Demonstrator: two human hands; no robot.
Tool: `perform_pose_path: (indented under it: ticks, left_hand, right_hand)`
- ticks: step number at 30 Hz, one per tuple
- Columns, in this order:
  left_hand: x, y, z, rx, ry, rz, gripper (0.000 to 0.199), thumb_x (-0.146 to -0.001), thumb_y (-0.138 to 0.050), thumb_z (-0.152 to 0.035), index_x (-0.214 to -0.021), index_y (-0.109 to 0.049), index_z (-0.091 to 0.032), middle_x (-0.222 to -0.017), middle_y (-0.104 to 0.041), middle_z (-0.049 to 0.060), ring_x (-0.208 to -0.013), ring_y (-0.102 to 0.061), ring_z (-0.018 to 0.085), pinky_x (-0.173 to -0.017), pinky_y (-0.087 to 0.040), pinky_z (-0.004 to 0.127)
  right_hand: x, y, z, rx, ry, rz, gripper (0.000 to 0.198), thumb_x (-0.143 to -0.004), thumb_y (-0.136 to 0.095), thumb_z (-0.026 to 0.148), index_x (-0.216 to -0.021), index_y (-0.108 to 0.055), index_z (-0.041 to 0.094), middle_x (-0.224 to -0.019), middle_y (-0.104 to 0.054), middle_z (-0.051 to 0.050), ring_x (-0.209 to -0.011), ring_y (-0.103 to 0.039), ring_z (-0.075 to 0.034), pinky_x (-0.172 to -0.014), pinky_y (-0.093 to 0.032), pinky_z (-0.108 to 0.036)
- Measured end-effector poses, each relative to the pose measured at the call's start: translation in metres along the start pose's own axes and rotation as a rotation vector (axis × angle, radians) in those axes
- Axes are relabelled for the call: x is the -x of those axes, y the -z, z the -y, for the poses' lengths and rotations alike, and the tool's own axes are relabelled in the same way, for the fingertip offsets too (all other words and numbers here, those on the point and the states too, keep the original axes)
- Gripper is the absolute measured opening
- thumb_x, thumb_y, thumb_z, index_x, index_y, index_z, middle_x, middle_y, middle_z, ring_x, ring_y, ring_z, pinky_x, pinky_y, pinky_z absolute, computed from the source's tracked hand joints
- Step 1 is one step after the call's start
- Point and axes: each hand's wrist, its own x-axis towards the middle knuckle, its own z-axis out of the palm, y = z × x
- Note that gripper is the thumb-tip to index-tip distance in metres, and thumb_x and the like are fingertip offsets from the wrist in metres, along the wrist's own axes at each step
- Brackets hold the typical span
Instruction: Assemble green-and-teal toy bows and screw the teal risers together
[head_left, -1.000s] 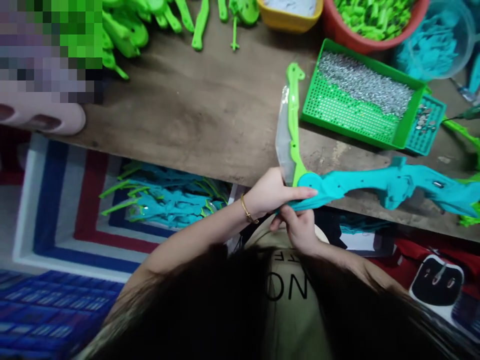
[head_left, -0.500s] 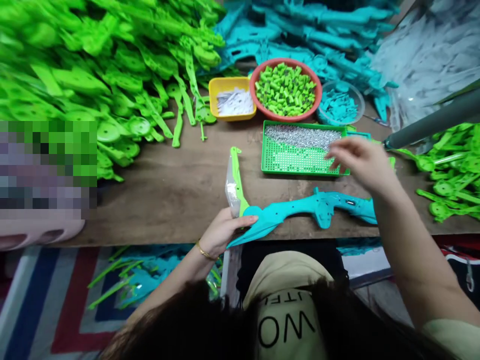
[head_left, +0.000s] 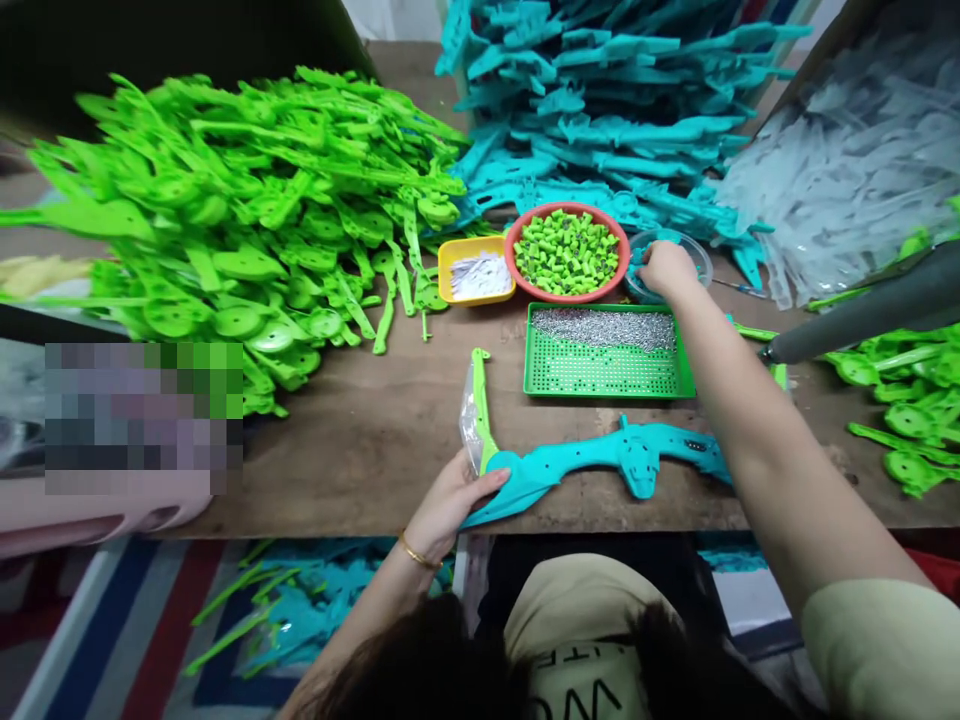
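Blue part (head_left: 585, 460) held, tub (head_left: 705, 268) reached into

The green pile (head_left: 225, 210) is heaped at the left, perhaps so that room is left in the middle of the table (head_left: 360, 440). The blue part is held by its left end, just where the green bar (head_left: 482, 405) joins it, seemingly so that the two do not swing apart. It is seen along the table's near edge, in front of the tray (head_left: 592, 376); its right end is hidden by the right arm (head_left: 757, 420). The yellow bowl (head_left: 478, 299), the red bowl (head_left: 568, 297) and the tub are set in a row behind the tray, likely so that small bits can be reached with one stretch.

The left hand (head_left: 454, 500) is closed round the blue part, with the thumb laid on top and the wrist held low by the edge. The right arm is stretched forward, past the tray's right end. The right hand (head_left: 671, 270) is bent down at the tub, with its fingertips among or just over the blue bits (head_left: 685, 241); whether one is pinched cannot be told.
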Motion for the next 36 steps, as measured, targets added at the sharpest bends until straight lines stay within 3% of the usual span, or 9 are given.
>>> perform_pose_path:
  ticks: [5,9,15,18,21,27,32,36]
  left_hand:
    - [0.001,0.001,0.000,0.016,-0.024,0.021,0.054,-0.054,-0.091,-0.037,-0.095,-0.063,-0.015,-0.086,-0.070,0.001,-0.077,-0.063,0.013,-0.075,-0.052,0.024]
    - [0.001,0.000,-0.001,0.000,-0.035,0.032,0.055,-0.056,-0.090,-0.038,-0.098,-0.063,-0.015,-0.089,-0.071,0.002,-0.080,-0.064,0.015,-0.077,-0.052,0.025]
    - [0.000,-0.002,-0.001,-0.016,-0.012,0.009,0.060,-0.053,-0.090,-0.038,-0.101,-0.063,-0.015,-0.095,-0.072,0.003,-0.084,-0.065,0.016,-0.078,-0.053,0.026]
    - [0.000,-0.003,-0.001,-0.031,0.000,-0.011,0.059,-0.052,-0.091,-0.040,-0.099,-0.063,-0.016,-0.092,-0.072,0.002,-0.081,-0.065,0.016,-0.075,-0.053,0.025]
    - [0.000,-0.003,-0.003,-0.063,0.016,-0.021,0.061,-0.051,-0.091,-0.042,-0.098,-0.063,-0.015,-0.088,-0.071,0.002,-0.078,-0.064,0.016,-0.074,-0.053,0.025]
    - [0.002,-0.006,-0.006,-0.116,0.018,-0.060,0.070,-0.048,-0.092,-0.045,-0.104,-0.064,-0.015,-0.093,-0.072,0.003,-0.082,-0.065,0.018,-0.076,-0.053,0.026]
    - [0.002,-0.006,-0.007,-0.146,0.034,-0.096,0.071,-0.046,-0.092,-0.046,-0.102,-0.063,-0.014,-0.088,-0.071,0.003,-0.079,-0.065,0.018,-0.073,-0.053,0.027]
    - [0.002,-0.006,-0.007,-0.127,0.048,-0.090,0.069,-0.047,-0.092,-0.045,-0.102,-0.061,-0.016,-0.091,-0.071,0.002,-0.080,-0.066,0.018,-0.071,-0.054,0.026]
  right_hand:
    - [0.013,0.011,0.006,-0.037,-0.114,-0.126,0.012,-0.079,-0.059,0.030,-0.084,-0.062,0.020,-0.100,-0.066,-0.014,-0.102,-0.059,-0.032,-0.090,-0.047,-0.050]
    - [0.048,0.031,0.018,-0.280,-0.039,-0.205,0.013,-0.083,-0.054,0.025,-0.093,-0.059,0.018,-0.085,-0.064,-0.009,-0.087,-0.062,-0.023,-0.084,-0.049,-0.044]
    - [0.139,0.051,0.008,-0.674,0.152,0.113,0.021,-0.080,-0.065,0.035,-0.096,-0.059,0.023,-0.077,-0.060,-0.001,-0.065,-0.057,-0.014,-0.064,-0.049,-0.034]
    - [0.177,0.049,-0.012,-0.720,0.081,0.278,0.037,-0.072,-0.075,0.043,-0.099,-0.059,0.024,-0.072,-0.062,0.000,-0.063,-0.057,-0.014,-0.060,-0.047,-0.032]
    - [0.200,0.045,-0.033,-0.664,0.012,0.392,0.041,-0.064,-0.079,0.051,-0.087,-0.063,0.022,-0.072,-0.064,-0.001,-0.066,-0.058,-0.014,-0.061,-0.046,-0.031]
    - [0.212,0.052,-0.056,-0.487,-0.008,0.668,0.041,-0.069,-0.073,0.056,-0.091,-0.067,0.022,-0.072,-0.065,0.000,-0.065,-0.057,-0.014,-0.059,-0.043,-0.029]
    - [0.208,0.057,-0.059,-0.317,0.214,0.760,0.034,-0.076,-0.066,0.056,-0.086,-0.071,0.023,-0.094,-0.070,-0.003,-0.089,-0.064,-0.019,-0.081,-0.047,-0.033]
    - [0.205,0.056,-0.056,-0.283,0.317,0.835,0.035,-0.080,-0.061,0.055,-0.087,-0.073,0.023,-0.094,-0.068,-0.005,-0.089,-0.063,-0.019,-0.083,-0.046,-0.033]
